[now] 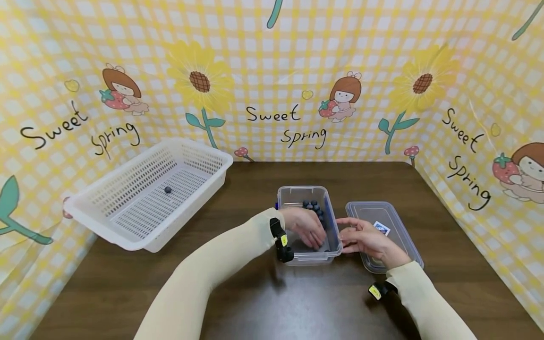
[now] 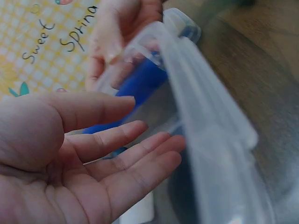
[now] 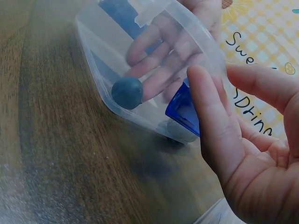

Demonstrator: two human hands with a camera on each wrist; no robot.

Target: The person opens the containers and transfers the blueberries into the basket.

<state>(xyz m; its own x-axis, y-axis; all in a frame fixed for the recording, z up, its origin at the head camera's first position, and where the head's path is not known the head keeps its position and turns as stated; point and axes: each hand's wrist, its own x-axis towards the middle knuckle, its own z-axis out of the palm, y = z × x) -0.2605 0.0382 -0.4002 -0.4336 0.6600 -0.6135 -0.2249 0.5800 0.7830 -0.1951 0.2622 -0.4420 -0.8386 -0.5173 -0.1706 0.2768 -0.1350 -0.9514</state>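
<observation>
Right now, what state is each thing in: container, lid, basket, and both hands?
Clear container: open, lid off, dark balls inside.
Lid: off, flat on the table beside the container.
White basket: tilted, one dark ball in it.
Left hand: fingers straight, inside the container.
Right hand: relaxed, at the container's side, over the lid.

The left hand [image 2: 79, 158] fills the lower left of the view, palm up, its fingers [image 2: 135, 161] straight and close together, reaching into a clear plastic container [image 2: 205, 121] whose wall rises just beyond the fingertips. Past the fingers a blue clip [image 2: 140, 84] shows through the plastic. Further off, the right hand [image 2: 117, 32] rests against the container's far side.
</observation>
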